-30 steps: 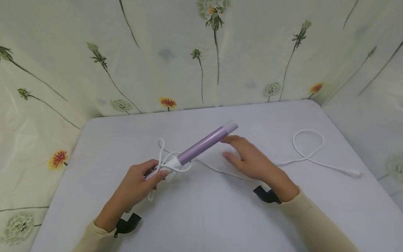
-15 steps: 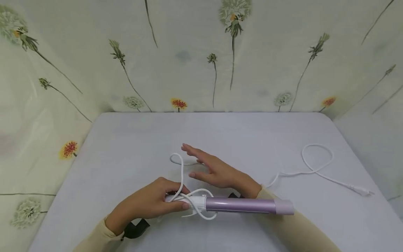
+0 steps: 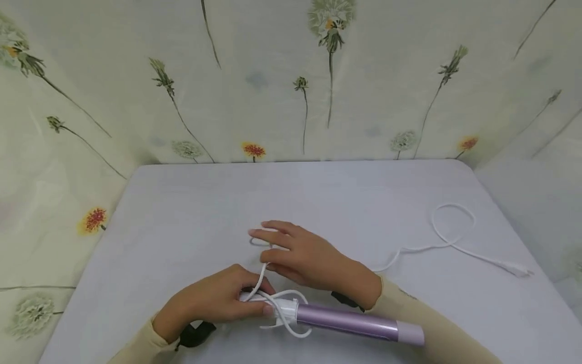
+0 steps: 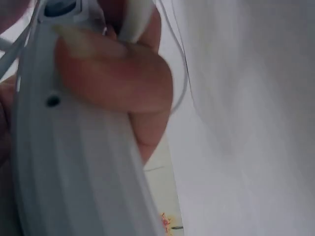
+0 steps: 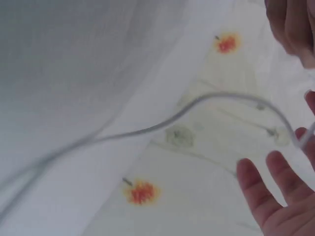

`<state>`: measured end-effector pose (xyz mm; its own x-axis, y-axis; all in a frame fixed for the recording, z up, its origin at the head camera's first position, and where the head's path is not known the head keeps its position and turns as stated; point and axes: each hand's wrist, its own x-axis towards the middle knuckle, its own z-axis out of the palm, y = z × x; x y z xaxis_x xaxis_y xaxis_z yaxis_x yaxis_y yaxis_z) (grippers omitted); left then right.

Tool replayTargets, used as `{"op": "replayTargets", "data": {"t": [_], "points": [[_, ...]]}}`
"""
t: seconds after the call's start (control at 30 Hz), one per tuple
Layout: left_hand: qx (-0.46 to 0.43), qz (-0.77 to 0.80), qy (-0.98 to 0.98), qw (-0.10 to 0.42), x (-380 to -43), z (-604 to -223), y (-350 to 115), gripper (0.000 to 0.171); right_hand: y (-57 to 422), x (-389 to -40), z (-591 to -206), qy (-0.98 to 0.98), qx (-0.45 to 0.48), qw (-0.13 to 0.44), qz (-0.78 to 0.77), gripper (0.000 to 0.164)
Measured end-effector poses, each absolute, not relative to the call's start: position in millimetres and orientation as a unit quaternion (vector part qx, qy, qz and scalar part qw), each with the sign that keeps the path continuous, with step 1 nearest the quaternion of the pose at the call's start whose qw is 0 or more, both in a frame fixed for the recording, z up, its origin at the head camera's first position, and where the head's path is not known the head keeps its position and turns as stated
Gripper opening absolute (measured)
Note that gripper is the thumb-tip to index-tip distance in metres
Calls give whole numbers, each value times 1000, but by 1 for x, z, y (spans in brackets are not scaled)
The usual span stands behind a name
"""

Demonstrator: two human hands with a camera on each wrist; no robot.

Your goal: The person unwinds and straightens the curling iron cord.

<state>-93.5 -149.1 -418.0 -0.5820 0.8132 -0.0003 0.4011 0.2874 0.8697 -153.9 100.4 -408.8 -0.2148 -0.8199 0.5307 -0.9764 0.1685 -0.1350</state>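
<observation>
A curling iron [image 3: 347, 322] with a shiny purple barrel lies across the front of the head view, its pale tip pointing right and slightly toward me. My left hand [image 3: 218, 298] grips its white handle [image 4: 78, 162], with fingers curled round it in the left wrist view. White cord [image 3: 261, 281] loops loosely over the handle and the base of the barrel. Just above, my right hand [image 3: 309, 258] pinches the cord between thumb and index finger, other fingers spread. In the right wrist view the cord [image 5: 162, 125] runs to those fingertips [image 5: 253, 179].
The cord continues from behind the right wrist across the white table [image 3: 191, 212], makes a loop at the right and ends in a plug [image 3: 518, 270]. A flower-printed curtain [image 3: 254, 81] hangs behind the table. Black wrist mounts [image 3: 196, 334] sit under both wrists.
The curling iron has swung from pointing away and right to pointing right and slightly toward me. My right hand has come left from beside the barrel and taken hold of the cord.
</observation>
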Motion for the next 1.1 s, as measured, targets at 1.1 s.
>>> {"op": "replayTargets", "data": {"t": [1.1], "points": [[156,433,883,96,-104,-417,-175,45,212,-84,-344,-946,309,46,90,24]]}}
